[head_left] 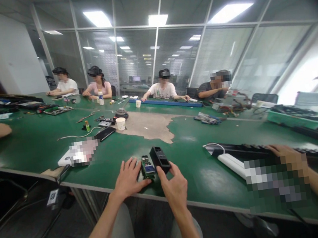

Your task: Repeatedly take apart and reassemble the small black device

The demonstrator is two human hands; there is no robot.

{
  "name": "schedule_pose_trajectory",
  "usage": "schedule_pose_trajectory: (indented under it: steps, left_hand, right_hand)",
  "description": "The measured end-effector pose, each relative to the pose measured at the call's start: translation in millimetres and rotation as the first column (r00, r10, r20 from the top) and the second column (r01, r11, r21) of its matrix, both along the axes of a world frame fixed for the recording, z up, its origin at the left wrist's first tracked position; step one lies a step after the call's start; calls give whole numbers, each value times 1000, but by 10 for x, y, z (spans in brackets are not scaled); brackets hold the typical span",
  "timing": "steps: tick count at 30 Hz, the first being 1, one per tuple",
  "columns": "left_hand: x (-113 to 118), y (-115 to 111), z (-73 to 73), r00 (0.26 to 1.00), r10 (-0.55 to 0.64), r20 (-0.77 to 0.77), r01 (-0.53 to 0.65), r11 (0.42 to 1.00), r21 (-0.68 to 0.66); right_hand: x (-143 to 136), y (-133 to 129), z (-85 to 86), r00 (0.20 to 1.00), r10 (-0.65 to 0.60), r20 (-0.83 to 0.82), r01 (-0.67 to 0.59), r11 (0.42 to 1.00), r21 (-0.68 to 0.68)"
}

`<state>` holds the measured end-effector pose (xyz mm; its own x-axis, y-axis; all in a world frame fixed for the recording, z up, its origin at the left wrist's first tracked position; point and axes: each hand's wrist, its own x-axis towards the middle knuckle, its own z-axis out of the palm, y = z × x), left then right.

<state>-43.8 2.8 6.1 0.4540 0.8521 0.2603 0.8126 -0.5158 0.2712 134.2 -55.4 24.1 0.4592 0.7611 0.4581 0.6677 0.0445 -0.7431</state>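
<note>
Right hand (175, 183) pinches black boxy plastic housing (161, 159) by near end; likely light, stiff. Left hand (128, 179) spread wide beside green rectangular circuit board (148, 168), between hands; probably fragile, hold by edges.

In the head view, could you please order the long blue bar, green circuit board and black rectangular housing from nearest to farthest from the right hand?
1. Black rectangular housing, gripped in the right hand.
2. Green circuit board, just left, by the left hand.
3. Long blue bar, well beyond both.
</note>
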Motion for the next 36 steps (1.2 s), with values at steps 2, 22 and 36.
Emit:
schedule_pose_trajectory:
  steps: [2,22,36]
  left_hand:
    - [6,10,-13,1000,8,-1,-8,1000,4]
    - [21,49,-92,998,18,-62,-16,999,33]
    - [29,78,-91,997,-5,-72,6,1000,11]
  right_hand:
    - [-100,27,81,999,30,32,-30,1000,8]
    - [-345,-24,-22,959,34,282,23,980,-198]
    - [-217,62,58,995,96,41,-98,994,44]
